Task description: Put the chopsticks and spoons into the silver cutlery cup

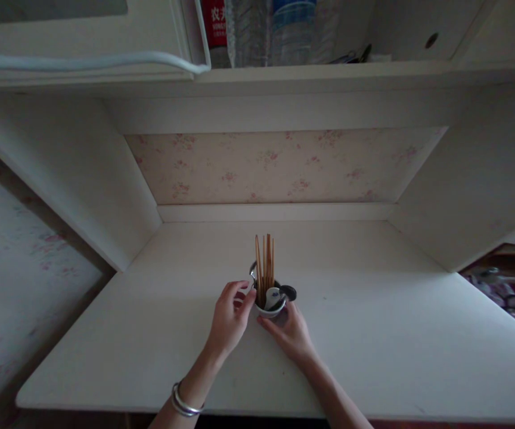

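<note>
White cup [269, 313]: it is sitting near the middle of the pale surface [365, 333], between my two hands; whether its base is touching down I cannot tell.
Right hand [292, 333]: at about 5 o'clock of the cup, it is holding the wall, thumb lying along the near side and fingers wrapping round the right.
Left hand [231, 313]: at about 9 o'clock, it is curving loosely, thumb and fingers standing apart with a gap between them; whether the thumb is touching the rim I cannot tell.
Chopsticks [264, 271]: they are rising tall toward 12 o'clock, so I am judging the load top-heavy; a low, firm right grip is what I am wanting, with the cup level.
Spoons: a metal one [253, 271] is leaning out at 11 o'clock, a dark one [288, 292] is overhanging at 2, and a white one [272, 295] is sitting between; I am reckoning any knuckle brushing those ends could tip one out.
Forearms: the left, wearing bangles [183, 403], is slanting in from between 7 and 8 o'clock, the right from between 4 and 5.
</note>
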The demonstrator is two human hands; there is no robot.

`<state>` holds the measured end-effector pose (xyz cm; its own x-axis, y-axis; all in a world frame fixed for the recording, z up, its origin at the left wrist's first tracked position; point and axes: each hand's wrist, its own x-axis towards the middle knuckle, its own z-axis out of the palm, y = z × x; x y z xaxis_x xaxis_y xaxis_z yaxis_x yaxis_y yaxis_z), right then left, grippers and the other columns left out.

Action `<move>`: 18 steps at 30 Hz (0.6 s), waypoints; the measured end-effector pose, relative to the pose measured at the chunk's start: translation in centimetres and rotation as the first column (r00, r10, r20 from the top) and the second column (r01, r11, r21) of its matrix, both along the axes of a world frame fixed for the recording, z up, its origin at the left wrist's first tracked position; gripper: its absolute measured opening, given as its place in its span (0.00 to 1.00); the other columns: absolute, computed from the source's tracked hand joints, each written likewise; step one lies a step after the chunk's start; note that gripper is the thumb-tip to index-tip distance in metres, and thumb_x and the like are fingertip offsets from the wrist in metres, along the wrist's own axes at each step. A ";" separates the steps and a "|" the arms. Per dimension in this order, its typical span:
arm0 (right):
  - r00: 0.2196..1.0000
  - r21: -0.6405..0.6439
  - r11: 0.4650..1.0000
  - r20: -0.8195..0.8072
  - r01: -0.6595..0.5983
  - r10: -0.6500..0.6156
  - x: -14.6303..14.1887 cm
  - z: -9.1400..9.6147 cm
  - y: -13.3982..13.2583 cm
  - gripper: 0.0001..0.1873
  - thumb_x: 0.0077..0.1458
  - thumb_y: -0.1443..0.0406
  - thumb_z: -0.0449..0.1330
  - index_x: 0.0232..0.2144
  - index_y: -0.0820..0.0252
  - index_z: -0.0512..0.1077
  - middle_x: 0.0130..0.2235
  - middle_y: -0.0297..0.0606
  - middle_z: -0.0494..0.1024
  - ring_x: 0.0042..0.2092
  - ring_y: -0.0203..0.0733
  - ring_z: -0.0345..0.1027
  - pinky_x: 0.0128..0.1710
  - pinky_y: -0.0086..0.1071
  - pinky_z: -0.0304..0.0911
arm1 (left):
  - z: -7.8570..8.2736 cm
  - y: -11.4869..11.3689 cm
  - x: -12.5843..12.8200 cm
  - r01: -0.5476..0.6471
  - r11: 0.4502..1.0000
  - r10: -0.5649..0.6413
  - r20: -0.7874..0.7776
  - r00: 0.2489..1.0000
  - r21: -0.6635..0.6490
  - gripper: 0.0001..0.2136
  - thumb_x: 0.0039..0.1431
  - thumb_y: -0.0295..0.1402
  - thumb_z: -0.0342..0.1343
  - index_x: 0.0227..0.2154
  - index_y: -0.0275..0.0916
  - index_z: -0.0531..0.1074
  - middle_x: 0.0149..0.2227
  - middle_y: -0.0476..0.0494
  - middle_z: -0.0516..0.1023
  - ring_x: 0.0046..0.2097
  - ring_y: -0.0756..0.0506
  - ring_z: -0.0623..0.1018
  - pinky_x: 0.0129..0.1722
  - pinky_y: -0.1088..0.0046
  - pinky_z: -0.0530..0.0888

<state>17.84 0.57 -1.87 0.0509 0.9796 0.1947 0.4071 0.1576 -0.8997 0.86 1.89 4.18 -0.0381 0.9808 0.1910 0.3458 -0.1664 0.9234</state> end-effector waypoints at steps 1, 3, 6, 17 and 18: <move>1.000 -0.001 1.000 -0.002 0.008 -0.008 0.0 0.1 0.0 0.28 0.46 0.54 0.69 0.48 0.55 0.70 0.45 0.42 0.79 0.46 0.52 0.74 0.46 0.43 0.70 | -0.4 -0.3 -0.1 -0.019 0.999 0.020 0.039 0.999 -0.028 0.17 0.62 0.47 0.53 0.44 0.39 0.72 0.44 0.39 0.77 0.40 0.46 0.78 0.39 0.71 0.75; 1.000 -0.009 1.000 -0.012 0.012 -0.012 0.1 0.3 -0.1 0.26 0.45 0.54 0.69 0.46 0.55 0.71 0.43 0.41 0.80 0.44 0.52 0.75 0.44 0.43 0.71 | -1.5 -1.0 -0.3 -0.046 0.993 0.058 0.112 0.992 -0.110 0.20 0.62 0.49 0.51 0.45 0.38 0.71 0.39 0.40 0.78 0.38 0.45 0.79 0.37 0.70 0.75; 0.998 -0.039 0.999 -0.058 0.014 -0.017 0.7 0.4 0.0 0.27 0.45 0.53 0.70 0.46 0.56 0.71 0.43 0.42 0.81 0.44 0.53 0.77 0.43 0.44 0.73 | -3.4 -2.1 -0.8 -0.064 0.971 0.102 0.155 0.983 -0.229 0.23 0.60 0.53 0.50 0.43 0.38 0.72 0.33 0.43 0.78 0.34 0.45 0.79 0.34 0.70 0.75; 0.921 -0.098 0.932 -0.150 0.349 -0.361 12.3 2.0 5.9 0.33 0.37 0.52 0.72 0.46 0.55 0.70 0.48 0.43 0.79 0.48 0.53 0.77 0.45 0.42 0.73 | -5.7 -3.8 -1.4 0.016 0.978 -0.037 -0.098 0.994 -0.208 0.17 0.63 0.49 0.48 0.38 0.41 0.73 0.35 0.41 0.79 0.37 0.43 0.78 0.40 0.68 0.74; 0.911 -0.097 0.916 -0.110 0.389 -0.398 13.8 2.2 6.6 0.34 0.36 0.51 0.72 0.46 0.55 0.70 0.48 0.44 0.80 0.48 0.53 0.77 0.45 0.41 0.73 | -5.7 -3.8 -1.3 0.024 0.980 -0.047 -0.114 0.992 -0.198 0.16 0.63 0.48 0.48 0.38 0.41 0.73 0.36 0.41 0.80 0.38 0.43 0.78 0.41 0.68 0.74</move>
